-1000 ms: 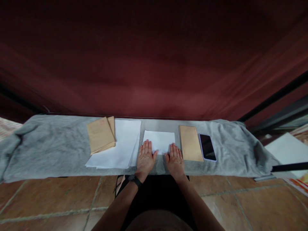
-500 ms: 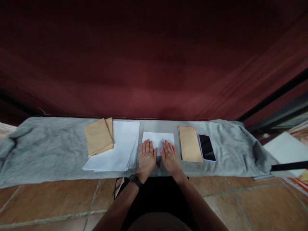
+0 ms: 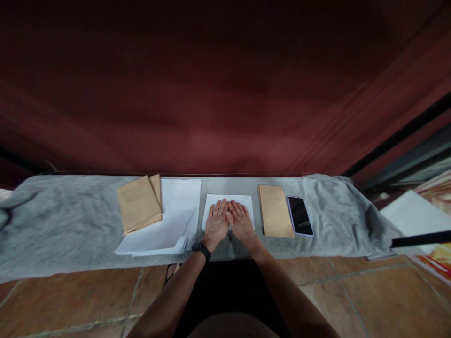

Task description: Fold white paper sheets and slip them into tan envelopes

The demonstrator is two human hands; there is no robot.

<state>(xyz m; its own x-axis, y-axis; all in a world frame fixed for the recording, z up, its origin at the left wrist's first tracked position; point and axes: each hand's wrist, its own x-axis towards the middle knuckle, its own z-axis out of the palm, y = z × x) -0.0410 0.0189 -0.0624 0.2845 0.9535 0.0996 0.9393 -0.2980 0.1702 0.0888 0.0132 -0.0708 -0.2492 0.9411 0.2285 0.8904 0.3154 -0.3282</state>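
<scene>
A folded-looking sheet of white paper [image 3: 229, 198] lies flat on the grey cloth, straight ahead of me. My left hand [image 3: 216, 222] rests palm down on its left half, fingers stretched out. On the right half lies my right hand [image 3: 240, 221], also flat, its thumb meeting the left hand near the middle. The paper's near middle is partly covered by both hands. Left of it sits a stack of larger white sheets [image 3: 178, 206], with several brown envelopes [image 3: 138, 204] on top. To the right is a pile of brown envelopes [image 3: 276, 211].
A phone [image 3: 300, 216] with a pale purple edge lies right of the envelope pile. Grey cloth [image 3: 77, 211] covers the narrow work surface. A dark red fabric wall [image 3: 225, 117] rises behind it. White card and printed sheets show at far right; tiled floor [image 3: 84, 295] lies below.
Both hands have slid together toward the paper's middle and slightly away from me, still flat on it. The whole view has shifted slightly.
</scene>
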